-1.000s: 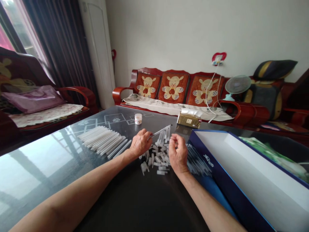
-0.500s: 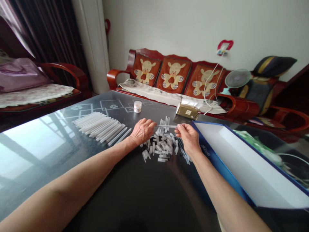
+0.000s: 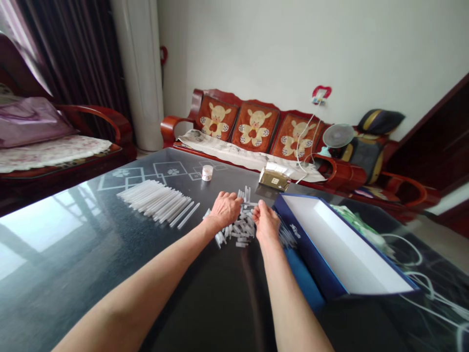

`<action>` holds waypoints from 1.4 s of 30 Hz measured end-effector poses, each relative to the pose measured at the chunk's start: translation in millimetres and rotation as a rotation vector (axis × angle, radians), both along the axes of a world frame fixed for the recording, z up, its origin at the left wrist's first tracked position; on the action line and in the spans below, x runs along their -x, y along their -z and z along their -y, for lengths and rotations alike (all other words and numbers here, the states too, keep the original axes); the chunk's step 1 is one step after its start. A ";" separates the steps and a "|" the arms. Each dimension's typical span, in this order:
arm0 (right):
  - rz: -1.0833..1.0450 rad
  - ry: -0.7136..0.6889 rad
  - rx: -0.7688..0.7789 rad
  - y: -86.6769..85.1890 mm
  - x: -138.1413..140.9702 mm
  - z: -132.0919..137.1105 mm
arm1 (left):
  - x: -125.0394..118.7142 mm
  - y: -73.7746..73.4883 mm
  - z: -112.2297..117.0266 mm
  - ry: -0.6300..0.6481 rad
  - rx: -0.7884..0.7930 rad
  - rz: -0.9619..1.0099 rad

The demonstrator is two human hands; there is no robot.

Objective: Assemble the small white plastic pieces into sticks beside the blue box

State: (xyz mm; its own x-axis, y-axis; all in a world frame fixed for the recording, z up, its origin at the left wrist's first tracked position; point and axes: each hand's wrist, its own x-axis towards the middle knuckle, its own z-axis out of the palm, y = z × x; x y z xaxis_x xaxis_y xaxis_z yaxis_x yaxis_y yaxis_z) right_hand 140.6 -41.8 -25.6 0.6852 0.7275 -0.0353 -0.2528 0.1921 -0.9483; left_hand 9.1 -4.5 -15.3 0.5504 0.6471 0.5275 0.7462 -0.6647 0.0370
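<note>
My left hand (image 3: 226, 210) is closed on one end of a slim whitish pen barrel (image 3: 249, 204). At its other end, the thumb and fingers of my right hand (image 3: 265, 220) pinch it. The barrel lies level between the two hands, mostly hidden by the fingers. Under and around them spreads a pile of small translucent pen caps (image 3: 242, 229), with some dark bits among them. A row of long white pen barrels (image 3: 157, 200) lies side by side to the left. Thin dark sticks, perhaps refills (image 3: 286, 236), lie just right of my right hand.
An open blue box with a white inside (image 3: 351, 249) stands to the right on the dark glossy table (image 3: 205, 303). A small white tub (image 3: 207, 172) and a tissue pack (image 3: 274, 179) are farther back. White cables (image 3: 432, 288) and green plastic (image 3: 361, 225) lie beyond the box.
My hands have come closer together, so less of the pen barrel shows between them. The camera view has tilted up and swung right.
</note>
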 end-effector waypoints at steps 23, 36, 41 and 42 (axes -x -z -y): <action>0.522 -0.046 -0.033 38.0 -1.6 1.8 | -7.3 35.5 -2.3 0.075 -0.137 0.122; 0.591 0.015 -0.077 47.5 -2.4 -5.7 | -14.6 36.6 3.2 0.062 -0.132 0.082; 0.533 -0.061 -0.111 41.4 0.3 -3.9 | -12.9 34.9 5.4 0.018 -0.135 0.072; 0.529 -0.081 -0.115 40.3 0.5 -3.3 | -12.7 34.2 5.6 0.008 -0.130 0.070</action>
State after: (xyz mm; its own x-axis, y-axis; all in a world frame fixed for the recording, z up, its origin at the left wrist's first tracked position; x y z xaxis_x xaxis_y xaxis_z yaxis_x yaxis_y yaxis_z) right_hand 140.1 -38.4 -66.0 0.5295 0.7574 0.3821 0.2349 0.3019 -0.9240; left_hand 21.8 -10.0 -49.6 0.5141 0.5668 0.6438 0.7394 -0.6733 0.0023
